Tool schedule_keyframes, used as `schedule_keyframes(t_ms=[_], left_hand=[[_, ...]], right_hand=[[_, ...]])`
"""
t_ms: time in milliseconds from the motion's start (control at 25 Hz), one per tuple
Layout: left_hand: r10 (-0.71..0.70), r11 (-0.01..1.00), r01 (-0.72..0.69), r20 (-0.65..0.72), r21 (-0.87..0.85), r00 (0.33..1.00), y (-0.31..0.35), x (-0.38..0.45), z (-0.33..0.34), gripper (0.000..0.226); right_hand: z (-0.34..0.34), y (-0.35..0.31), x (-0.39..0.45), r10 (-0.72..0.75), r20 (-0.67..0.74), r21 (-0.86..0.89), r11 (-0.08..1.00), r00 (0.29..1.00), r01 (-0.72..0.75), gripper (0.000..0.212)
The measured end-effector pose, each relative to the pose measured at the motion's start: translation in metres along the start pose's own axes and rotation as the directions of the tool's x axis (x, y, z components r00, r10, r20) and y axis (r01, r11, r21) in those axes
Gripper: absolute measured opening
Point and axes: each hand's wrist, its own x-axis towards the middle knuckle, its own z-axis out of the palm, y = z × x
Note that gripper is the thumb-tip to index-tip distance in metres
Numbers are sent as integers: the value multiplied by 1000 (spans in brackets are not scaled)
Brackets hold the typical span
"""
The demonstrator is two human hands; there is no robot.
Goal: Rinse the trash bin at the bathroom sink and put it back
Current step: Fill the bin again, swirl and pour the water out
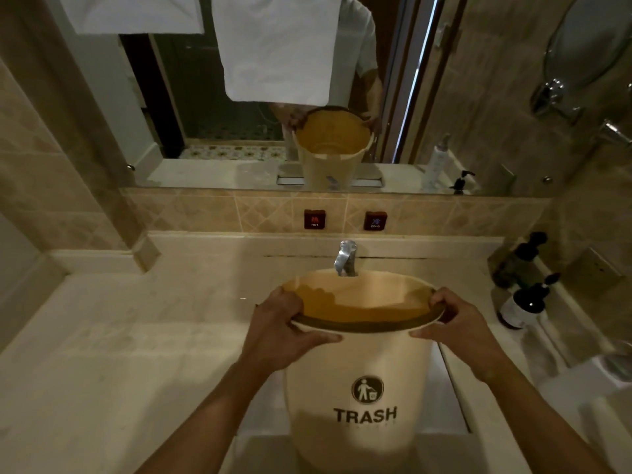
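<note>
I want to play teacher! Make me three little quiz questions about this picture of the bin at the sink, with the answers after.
1. True or false: only one hand holds the trash bin.
2. What is the faucet spout doing? A) hanging over the bin's open top B) lying on the counter C) wrapped in a towel
3. Fill in: the red tag on the wall left of the faucet says ____.

Key
1. False. The left hand and the right hand each grip the rim, on opposite sides.
2. A.
3. HOT; the tag to its right says COLD.
</note>
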Motion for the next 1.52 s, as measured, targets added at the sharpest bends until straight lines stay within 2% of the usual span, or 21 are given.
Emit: schedule_keyframes(t_ms=[160, 240, 320, 440, 560, 720, 840, 920, 1080, 1240, 1440, 1520], left_hand=[[103, 994, -101, -52, 41, 993, -16, -2, -30, 63], [62, 998, -61, -73, 17, 995, -19, 8, -30, 64], [-14, 998, 11, -46, -58, 999, -9, 10, -17, 52], [31, 998, -34, -60, -57, 998, -12, -13, -7, 47], [31, 998, -35, -59, -61, 998, -23, -13, -33, 46], [-33, 994, 31, -15, -107, 999, -20, 5, -16, 49], [-47, 995, 47, -1, -91, 999, -26, -10, -9, 59], [-29, 997, 27, -24, -71, 999, -32, -11, -25, 54], [-87, 992, 87, -2, -89, 996, -28, 15, -29, 58], [-120, 991, 125, 85, -47, 989, -21, 8, -10, 58], [-117, 993, 116, 82, 12, 990, -28, 9, -13, 59], [-154, 988, 153, 88, 22, 984, -28, 9, -10, 74]], right_hand=[[30, -9, -3, -34, 55, -23, 999, 998, 35, 41], [26, -14, 4, -55, 33, -40, 998, 998, 56, 39], [10, -13, 9, -37, 0, -74, 997, 999, 36, 40], [12, -9, 2, 5, 43, -83, 997, 999, -1, 43], [38, -10, 1, -11, 95, -68, 998, 995, 17, 43], [18, -9, 9, 41, 13, -28, 999, 999, -41, 40], [18, -8, -2, 47, 65, -36, 998, 997, -45, 41], [35, -11, -2, 34, 92, -29, 999, 995, -32, 43], [31, -14, 8, 51, 20, 36, 998, 998, -52, 44], [17, -2, 4, 90, 18, -89, 992, 996, -88, 47], [23, 6, 9, 78, 40, -59, 995, 996, -76, 47], [20, 7, 12, 81, 37, -72, 994, 996, -78, 49]])
